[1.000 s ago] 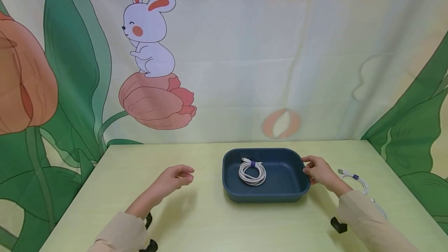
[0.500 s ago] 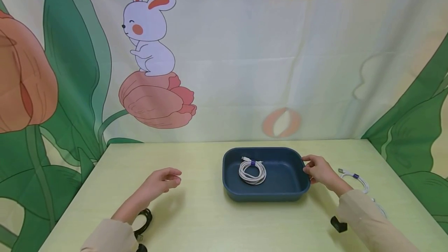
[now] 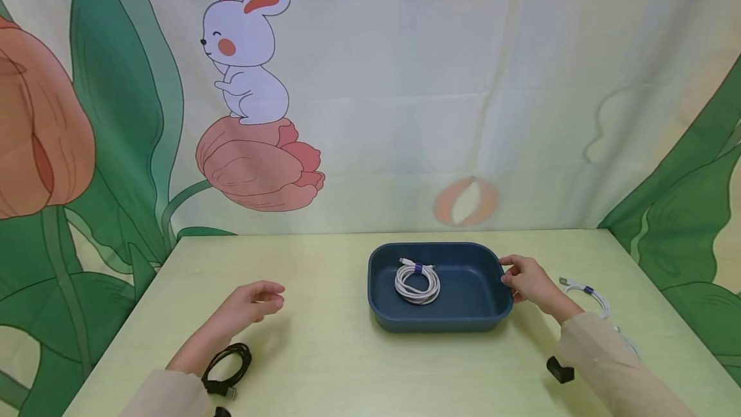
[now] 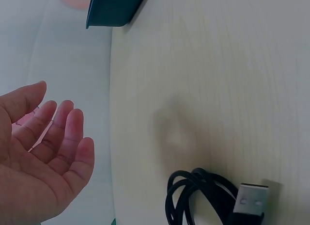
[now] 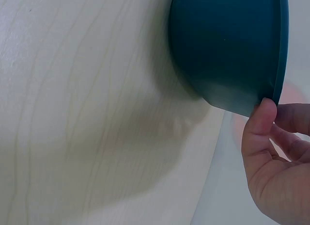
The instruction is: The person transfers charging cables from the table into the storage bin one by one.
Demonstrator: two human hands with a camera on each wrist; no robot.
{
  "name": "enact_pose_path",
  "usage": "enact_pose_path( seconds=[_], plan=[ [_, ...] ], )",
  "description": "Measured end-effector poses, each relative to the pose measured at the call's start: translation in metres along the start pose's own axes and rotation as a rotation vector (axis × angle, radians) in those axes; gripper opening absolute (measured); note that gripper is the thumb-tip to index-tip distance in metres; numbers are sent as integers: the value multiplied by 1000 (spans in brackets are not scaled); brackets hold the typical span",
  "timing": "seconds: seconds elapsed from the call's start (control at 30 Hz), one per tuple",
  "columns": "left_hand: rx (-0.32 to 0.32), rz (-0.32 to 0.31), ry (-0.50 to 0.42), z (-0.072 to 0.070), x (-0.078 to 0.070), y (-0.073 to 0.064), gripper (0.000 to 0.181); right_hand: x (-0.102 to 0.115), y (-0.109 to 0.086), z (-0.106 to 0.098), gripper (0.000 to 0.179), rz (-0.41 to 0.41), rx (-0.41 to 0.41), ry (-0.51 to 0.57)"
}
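Observation:
A dark blue rectangular bin [image 3: 440,325] stands on the table, with a coiled white cable [image 3: 418,285] bound by a purple tie lying in its left half. My right hand [image 3: 531,285] pinches the bin's right rim; in the right wrist view the thumb [image 5: 261,120] presses the outer wall and the fingers reach over the edge. My left hand [image 3: 246,307] hovers over the table's left side, fingers loosely bent and holding nothing. Just below its wrist lies a coiled black USB cable [image 3: 227,369], its metal plug [image 4: 251,198] plain in the left wrist view.
Right of the bin, a white cable [image 3: 590,295] with a purple tie lies on the table [image 3: 347,372]. Another pale cable [image 3: 628,343] is partly hidden by the right sleeve. A printed curtain [image 3: 370,101] with a rabbit and tulips hangs behind the table.
My left hand has drawn back leftward and toward me, away from the bin, uncovering the black cable. The right hand, the bin and the white coil have stayed in place.

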State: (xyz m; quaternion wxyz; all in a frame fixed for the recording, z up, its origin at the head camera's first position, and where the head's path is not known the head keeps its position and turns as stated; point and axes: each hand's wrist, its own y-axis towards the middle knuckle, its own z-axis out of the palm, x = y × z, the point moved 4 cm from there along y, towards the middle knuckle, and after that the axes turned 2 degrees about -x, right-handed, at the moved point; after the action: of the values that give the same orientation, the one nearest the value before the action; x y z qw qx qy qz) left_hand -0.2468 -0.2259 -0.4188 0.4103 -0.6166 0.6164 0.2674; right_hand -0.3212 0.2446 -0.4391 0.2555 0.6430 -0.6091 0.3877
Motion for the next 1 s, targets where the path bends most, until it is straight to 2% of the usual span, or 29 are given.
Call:
enact_pose_path(
  seconds=[0.23, 0.57, 1.0],
  plan=[
    [-1, -20, -13, -3, 6, -6, 43, 0, 1, 0, 41, -8, 1, -3],
    [1, -16, -24, -11, 14, -12, 44, -1, -1, 1, 41, 0, 4, -5],
    [0, -81, -44, -24, 39, -19, 50, 0, 0, 0, 41, -5, 9, -4]
  ],
)
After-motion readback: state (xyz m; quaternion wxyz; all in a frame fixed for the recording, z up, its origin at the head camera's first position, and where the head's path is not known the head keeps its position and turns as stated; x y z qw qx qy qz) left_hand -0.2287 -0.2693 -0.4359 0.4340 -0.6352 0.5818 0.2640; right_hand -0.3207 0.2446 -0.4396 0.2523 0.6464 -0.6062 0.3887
